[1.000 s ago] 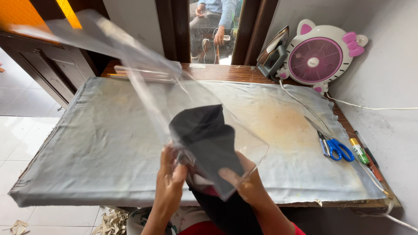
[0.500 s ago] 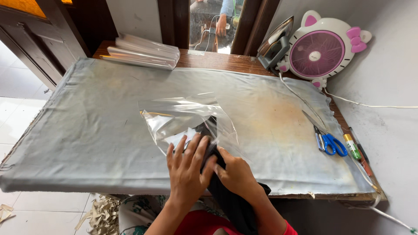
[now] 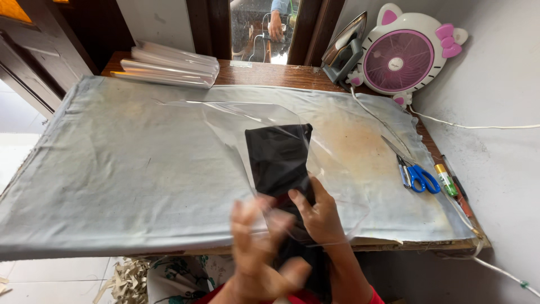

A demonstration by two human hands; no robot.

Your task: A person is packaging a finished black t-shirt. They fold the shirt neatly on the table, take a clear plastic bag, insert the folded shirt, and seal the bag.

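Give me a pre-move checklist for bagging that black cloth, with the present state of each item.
1. Folded black cloth inside the clear plastic bag: ok, its upper part lies under the film.
2. Right hand on cloth and bag: ok, fingers press them down.
3. Left hand grip: cannot tell, it is blurred.
4. Whole cloth inside: not ok, its lower end hangs over the table's near edge.
5. Blue-handled scissors away from the bag: ok, they lie apart to the right.
6. Grey table cover flat: ok.
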